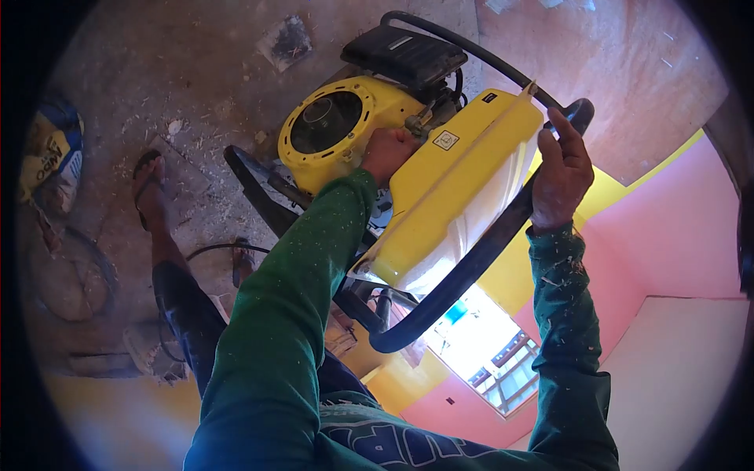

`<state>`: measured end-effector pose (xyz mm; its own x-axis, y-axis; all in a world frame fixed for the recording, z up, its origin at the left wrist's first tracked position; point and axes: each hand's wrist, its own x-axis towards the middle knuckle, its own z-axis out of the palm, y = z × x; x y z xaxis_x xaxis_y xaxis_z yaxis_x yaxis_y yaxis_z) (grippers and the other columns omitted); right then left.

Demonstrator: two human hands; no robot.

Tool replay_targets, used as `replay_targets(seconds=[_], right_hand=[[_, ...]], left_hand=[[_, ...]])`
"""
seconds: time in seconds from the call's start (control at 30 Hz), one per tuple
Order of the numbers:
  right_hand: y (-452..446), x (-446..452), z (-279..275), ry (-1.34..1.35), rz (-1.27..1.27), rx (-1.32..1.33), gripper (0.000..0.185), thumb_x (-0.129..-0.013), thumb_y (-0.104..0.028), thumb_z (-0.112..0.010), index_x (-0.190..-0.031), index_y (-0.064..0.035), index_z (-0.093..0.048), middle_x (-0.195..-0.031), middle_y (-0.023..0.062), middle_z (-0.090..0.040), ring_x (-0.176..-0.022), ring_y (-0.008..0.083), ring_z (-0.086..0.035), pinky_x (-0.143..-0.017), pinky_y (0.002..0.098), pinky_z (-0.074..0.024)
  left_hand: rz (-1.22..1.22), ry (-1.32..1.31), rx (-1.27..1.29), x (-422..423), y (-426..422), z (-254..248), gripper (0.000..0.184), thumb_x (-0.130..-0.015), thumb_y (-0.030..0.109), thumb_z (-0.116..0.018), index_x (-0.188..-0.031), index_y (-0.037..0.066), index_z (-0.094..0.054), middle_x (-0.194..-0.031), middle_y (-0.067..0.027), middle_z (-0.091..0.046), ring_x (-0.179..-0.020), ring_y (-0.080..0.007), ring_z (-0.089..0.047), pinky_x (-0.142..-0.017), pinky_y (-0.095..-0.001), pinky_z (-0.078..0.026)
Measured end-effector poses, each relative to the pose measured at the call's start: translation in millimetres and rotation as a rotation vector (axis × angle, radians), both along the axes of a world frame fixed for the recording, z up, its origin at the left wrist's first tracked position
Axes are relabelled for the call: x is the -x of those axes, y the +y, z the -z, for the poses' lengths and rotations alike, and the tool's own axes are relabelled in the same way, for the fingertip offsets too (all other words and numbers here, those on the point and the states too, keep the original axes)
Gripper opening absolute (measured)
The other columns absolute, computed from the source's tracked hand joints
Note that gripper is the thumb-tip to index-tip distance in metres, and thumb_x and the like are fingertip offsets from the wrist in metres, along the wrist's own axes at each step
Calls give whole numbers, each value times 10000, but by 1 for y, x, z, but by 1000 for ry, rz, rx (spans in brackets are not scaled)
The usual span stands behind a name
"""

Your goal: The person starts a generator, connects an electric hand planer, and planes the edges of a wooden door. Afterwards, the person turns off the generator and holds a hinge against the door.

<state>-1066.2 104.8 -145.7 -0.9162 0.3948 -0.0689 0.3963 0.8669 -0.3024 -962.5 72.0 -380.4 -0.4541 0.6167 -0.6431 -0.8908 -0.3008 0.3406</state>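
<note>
A yellow engine-driven machine (459,177) with a black tubular frame (463,290) fills the middle of the view. Its round recoil starter cover (322,125) is at the left, and a black box-shaped part (404,53) sits at the top. My left hand (389,155) reaches between the starter housing and the yellow tank, fingers curled by a small metal fitting (420,119); what they hold is hidden. On the far side of the tank, my right hand (561,173) grips the black frame bar near its upper corner. Sawdust-like bits cling to both green sleeves.
A printed sack (55,157) lies at the left, above a coiled hose (94,275). Sandalled feet (149,188) stand on the debris-strewn floor (196,102). A bright opening (487,353) shows below the machine, beside pink and yellow walls (667,212).
</note>
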Motion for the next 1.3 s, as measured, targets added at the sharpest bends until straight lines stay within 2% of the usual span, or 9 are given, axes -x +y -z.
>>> replay_targets(seconds=[0.33,0.53,0.6,0.63,0.8,0.87,1.0,1.23,1.3], right_hand=[[24,-10,15,211,-201,-172,313,-715,-176,-708,-998,-54,-653,-1057,141,-619,-1045,308,-543,-934,375,-412],[2,-19,22,328,-79,-340,373,-728,-317,-633,-1018,-86,-595,-1114,113,-570,-992,275,-555,-861,441,-423],[7,-17,53,711,31,665,513,-736,-471,-593,-1119,-135,-541,-1172,77,-506,-1040,274,-495,-902,498,-365],[-3,-41,53,660,-29,458,545,-723,-454,-604,-1139,-111,-527,-1172,107,-502,-1048,300,-494,-914,491,-370],[-84,-255,-56,-56,-514,487,655,-690,-332,-653,-1224,0,-468,-1142,227,-531,-1071,396,-516,-954,443,-408],[-100,-390,-38,401,-392,868,571,-744,-177,-638,-1259,-8,-457,-1190,227,-538,-1143,347,-510,-976,433,-396],[-95,-638,-64,-828,514,440,344,-729,-186,-601,-1065,-117,-627,-905,116,-661,-894,313,-640,-730,484,-485],[-168,-905,-13,-541,1506,595,313,-713,-188,-618,-1016,-121,-662,-929,118,-681,-884,314,-657,-769,432,-522],[-195,-930,1,-528,1479,718,359,-702,-198,-650,-1053,-119,-653,-930,144,-674,-898,316,-650,-789,424,-516]], left_hand=[[135,584,128,9,-66,12,217,-842,205,-616,-931,10,-648,-733,-26,-607,-660,-95,-573,-581,-277,-478],[200,197,487,-57,-429,-8,288,-885,213,-567,-1147,94,-571,-1006,-80,-590,-903,-209,-576,-817,-331,-462],[279,80,787,-82,-558,-25,320,-912,214,-534,-1223,138,-543,-1149,-117,-579,-1014,-261,-568,-926,-367,-444],[339,44,885,-89,-594,-32,307,-908,210,-541,-1205,133,-545,-1127,-116,-582,-993,-257,-569,-906,-363,-448],[762,220,876,-90,-482,-138,245,-888,186,-575,-1119,107,-557,-1021,-107,-592,-889,-238,-574,-804,-340,-465],[926,369,809,-96,-424,-184,221,-880,177,-589,-1085,97,-561,-978,-103,-596,-847,-231,-577,-763,-331,-471],[1234,781,639,-106,-308,-278,178,-864,158,-616,-1016,77,-570,-893,-96,-605,-763,-216,-581,-682,-313,-485],[1323,2190,-333,-212,-76,-475,129,-836,125,-664,-896,41,-586,-744,-83,-620,-617,-189,-589,-539,-281,-509],[1300,1401,-554,-279,-8,-498,492,-816,473,-564,-966,7,-611,-954,-171,-602,-853,-283,-562,-714,-416,-461]])
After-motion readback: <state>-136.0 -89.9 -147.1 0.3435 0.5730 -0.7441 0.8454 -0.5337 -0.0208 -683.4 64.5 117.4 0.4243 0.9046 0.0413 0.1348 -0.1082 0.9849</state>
